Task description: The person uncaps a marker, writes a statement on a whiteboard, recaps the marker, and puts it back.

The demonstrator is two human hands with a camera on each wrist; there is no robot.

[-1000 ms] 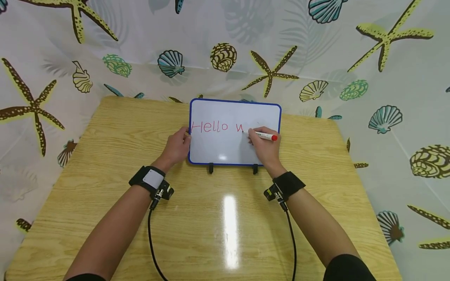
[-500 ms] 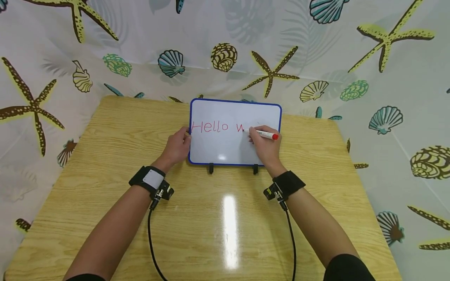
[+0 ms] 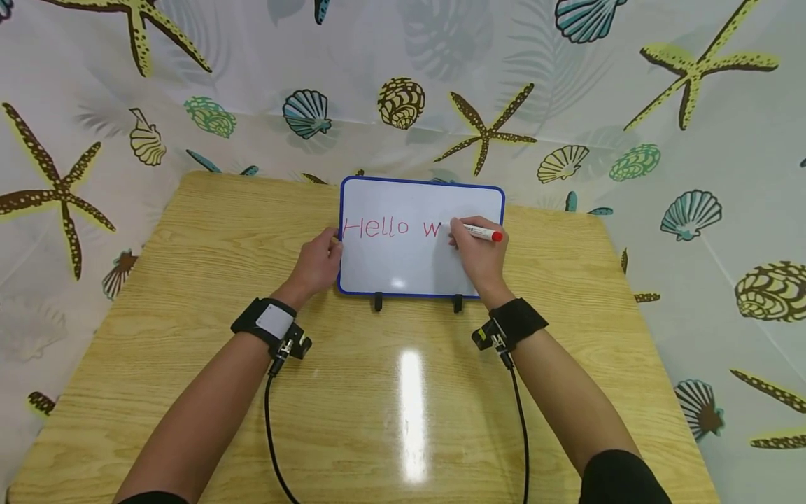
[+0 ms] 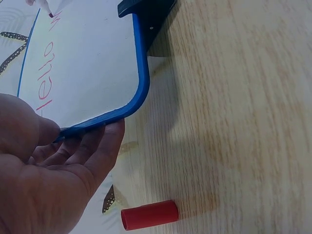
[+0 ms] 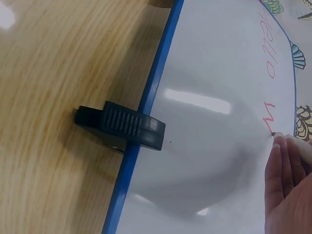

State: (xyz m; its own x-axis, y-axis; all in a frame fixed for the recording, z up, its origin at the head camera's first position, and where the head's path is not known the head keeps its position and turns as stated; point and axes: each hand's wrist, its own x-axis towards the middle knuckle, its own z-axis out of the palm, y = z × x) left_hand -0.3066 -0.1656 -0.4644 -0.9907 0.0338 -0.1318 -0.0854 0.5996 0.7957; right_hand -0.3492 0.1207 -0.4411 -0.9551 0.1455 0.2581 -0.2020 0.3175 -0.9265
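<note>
A small whiteboard point(image 3: 403, 266) with a blue frame stands tilted back on the table, with "Hello w" in red across it. My left hand point(image 3: 317, 262) grips its left edge; in the left wrist view the thumb point(image 4: 48, 130) lies on the front and the fingers point(image 4: 105, 146) reach behind the frame. My right hand point(image 3: 481, 255) pinches a white marker point(image 3: 480, 231) with a red end. The marker's tip is at the upper end of the "w" point(image 5: 267, 117), right against the board's surface in the right wrist view.
Two black stand clips point(image 3: 378, 302) hold the board's lower edge. A red marker cap point(image 4: 150, 215) lies on the wooden table point(image 3: 352, 406) in the left wrist view. Behind the table hangs a shell-patterned cloth point(image 3: 352, 63). A cable point(image 3: 271, 434) trails from each wrist camera.
My right hand has moved slightly up and right with the marker, and the last stroke of the "w" has been drawn upward. My left hand has stayed in place on the board's edge.
</note>
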